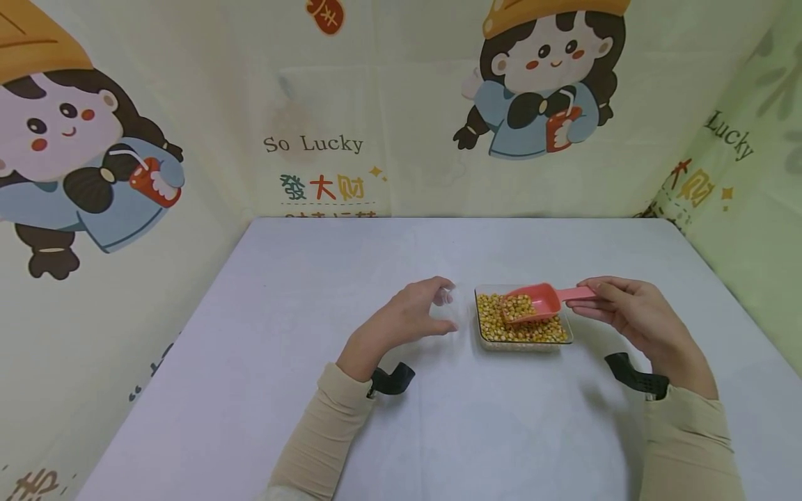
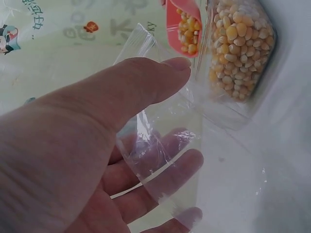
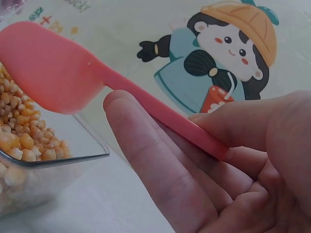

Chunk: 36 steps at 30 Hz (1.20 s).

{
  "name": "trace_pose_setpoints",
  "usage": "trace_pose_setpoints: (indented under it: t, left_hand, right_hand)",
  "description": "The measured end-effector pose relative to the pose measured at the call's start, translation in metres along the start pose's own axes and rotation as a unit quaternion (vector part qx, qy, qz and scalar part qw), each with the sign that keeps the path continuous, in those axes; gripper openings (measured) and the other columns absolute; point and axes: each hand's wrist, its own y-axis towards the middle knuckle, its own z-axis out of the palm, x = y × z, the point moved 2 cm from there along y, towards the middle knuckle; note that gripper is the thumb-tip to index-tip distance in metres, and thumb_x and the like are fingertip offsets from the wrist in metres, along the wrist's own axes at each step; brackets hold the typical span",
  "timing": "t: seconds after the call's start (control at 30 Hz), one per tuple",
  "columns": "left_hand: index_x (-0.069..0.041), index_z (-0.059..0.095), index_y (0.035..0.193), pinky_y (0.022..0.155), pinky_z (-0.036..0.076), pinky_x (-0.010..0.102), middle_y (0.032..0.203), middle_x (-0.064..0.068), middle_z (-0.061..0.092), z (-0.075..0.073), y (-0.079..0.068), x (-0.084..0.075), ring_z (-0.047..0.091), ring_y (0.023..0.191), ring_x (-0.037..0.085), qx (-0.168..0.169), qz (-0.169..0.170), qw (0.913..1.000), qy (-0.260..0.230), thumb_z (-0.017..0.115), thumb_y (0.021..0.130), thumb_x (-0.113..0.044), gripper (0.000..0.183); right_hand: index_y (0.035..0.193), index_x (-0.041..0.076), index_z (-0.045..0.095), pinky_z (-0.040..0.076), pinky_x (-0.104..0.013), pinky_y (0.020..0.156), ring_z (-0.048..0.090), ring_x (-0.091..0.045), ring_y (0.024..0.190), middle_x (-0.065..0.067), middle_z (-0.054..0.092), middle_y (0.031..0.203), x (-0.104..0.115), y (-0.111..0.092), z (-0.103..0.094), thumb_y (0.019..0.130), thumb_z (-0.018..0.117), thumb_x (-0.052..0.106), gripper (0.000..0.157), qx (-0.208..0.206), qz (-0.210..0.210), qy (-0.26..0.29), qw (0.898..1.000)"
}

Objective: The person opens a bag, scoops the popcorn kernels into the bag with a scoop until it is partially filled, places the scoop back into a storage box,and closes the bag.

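Observation:
My right hand (image 1: 648, 316) pinches the pink handle of a small scoop (image 1: 550, 300) between thumb and fingers. Yellow corn kernels (image 1: 519, 306) lie in the scoop's bowl, which is held over a clear rectangular container (image 1: 523, 346) filled with more corn (image 2: 240, 53). To the container's left, my left hand (image 1: 404, 312) holds a clear plastic bag (image 2: 146, 121), thumb and fingers curved around it and spread apart. Several fingers show through the film in the left wrist view. From the right wrist, only the back of the scoop (image 3: 53, 68) shows, so its load is hidden.
A white cloth covers the table (image 1: 332, 278). Behind it hangs a printed curtain (image 1: 420, 104) with cartoon figures and lettering, which also runs along both sides. Black camera mounts (image 1: 393, 380) sit on both wrists.

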Motion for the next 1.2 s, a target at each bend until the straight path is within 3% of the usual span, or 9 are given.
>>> trace_pose_setpoints:
  t: [0.27, 0.63, 0.87, 1.07, 1.2]
  left_hand:
    - [-0.012, 0.047, 0.141, 0.093, 0.051, 0.033, 0.126, 0.005, 0.064, 0.005, 0.001, -0.001, 0.059, 0.113, 0.017, 0.008, -0.002, 0.9999, 0.014, 0.077, 0.086, -0.032, 0.066]
    - [-0.015, 0.047, 0.141, 0.093, 0.051, 0.031, 0.126, 0.003, 0.064, 0.008, 0.002, -0.006, 0.060, 0.117, 0.019, 0.012, -0.008, 0.9997, 0.018, 0.077, 0.086, -0.031, 0.065]
    - [-0.015, 0.047, 0.142, 0.092, 0.051, 0.030, 0.125, 0.003, 0.064, 0.009, 0.001, -0.008, 0.060, 0.115, 0.017, 0.010, -0.013, 0.9996, 0.025, 0.077, 0.086, -0.033, 0.066]
    - [-0.015, 0.047, 0.142, 0.092, 0.052, 0.030, 0.124, 0.002, 0.064, 0.010, 0.002, -0.008, 0.060, 0.115, 0.016, 0.007, -0.010, 0.9998, 0.015, 0.077, 0.086, -0.033, 0.066]
    - [-0.015, 0.047, 0.141, 0.091, 0.052, 0.027, 0.121, -0.001, 0.063, 0.010, 0.002, -0.008, 0.059, 0.112, 0.014, 0.004, -0.005, 0.9999, 0.012, 0.077, 0.086, -0.033, 0.065]
  right_hand:
    - [0.113, 0.007, 0.068, 0.056, -0.033, 0.084, 0.075, -0.024, 0.095, -0.006, 0.075, 0.105, 0.001, 0.000, 0.001, 0.102, 0.054, 0.016, 0.019, 0.008, -0.013, 0.054, 0.998]
    - [0.112, 0.007, 0.069, 0.057, -0.031, 0.083, 0.075, -0.022, 0.095, -0.007, 0.075, 0.106, 0.006, 0.001, 0.007, 0.103, 0.053, 0.018, 0.021, 0.003, -0.018, 0.073, 0.997]
    - [0.114, 0.007, 0.067, 0.057, -0.032, 0.084, 0.075, -0.019, 0.094, -0.004, 0.074, 0.105, 0.015, 0.003, 0.026, 0.099, 0.060, 0.026, 0.025, -0.041, -0.005, 0.021, 0.999]
    - [0.118, 0.000, 0.063, 0.057, -0.032, 0.084, 0.075, -0.021, 0.094, -0.006, 0.072, 0.106, 0.025, 0.003, 0.044, 0.098, 0.062, 0.026, 0.033, -0.043, -0.017, -0.016, 0.999]
    - [0.122, -0.004, 0.059, 0.058, -0.030, 0.083, 0.075, -0.020, 0.093, -0.003, 0.072, 0.105, 0.032, 0.001, 0.054, 0.097, 0.063, 0.031, 0.044, -0.057, -0.024, -0.070, 0.996]
